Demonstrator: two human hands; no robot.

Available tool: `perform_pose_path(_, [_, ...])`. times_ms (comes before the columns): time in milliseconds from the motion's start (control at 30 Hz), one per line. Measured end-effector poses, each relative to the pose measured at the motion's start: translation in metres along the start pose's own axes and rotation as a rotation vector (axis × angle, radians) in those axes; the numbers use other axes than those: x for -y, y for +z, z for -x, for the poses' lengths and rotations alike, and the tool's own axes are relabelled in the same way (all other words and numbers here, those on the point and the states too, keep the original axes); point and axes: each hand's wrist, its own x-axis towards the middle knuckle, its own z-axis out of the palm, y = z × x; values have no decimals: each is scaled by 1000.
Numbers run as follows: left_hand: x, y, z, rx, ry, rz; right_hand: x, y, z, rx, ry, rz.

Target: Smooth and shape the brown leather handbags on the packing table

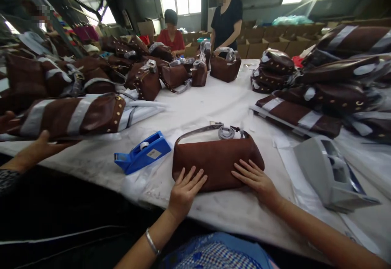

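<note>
A brown leather handbag [216,159] lies flat on the white-covered table in front of me, its strap and a wrapped buckle [226,131] along the far edge. My left hand [185,189] rests on the bag's near left part, fingers spread. On the near right part lies my right hand [255,179], its fingers also stretched out flat. Neither hand grips the bag. Just left of the bag stands a blue tape dispenser [143,153]. To the right is a grey tape dispenser [332,175].
Brown studded bags are stacked at the right [332,93], and more brown bags [146,77] fill the far left. A co-worker's hand [39,151] is beside a bag with pale strips [73,116]. Two people stand or sit across the table, before cardboard boxes [256,49].
</note>
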Motion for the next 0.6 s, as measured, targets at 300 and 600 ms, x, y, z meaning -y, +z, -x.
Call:
perform_pose_path(300, [20,-23,0,-49,-387,122,1,-38,-26,11,82,68])
perform_pose_path(600, [31,-30,-4,59,-167,-45,11,-39,-58,100,-37,28])
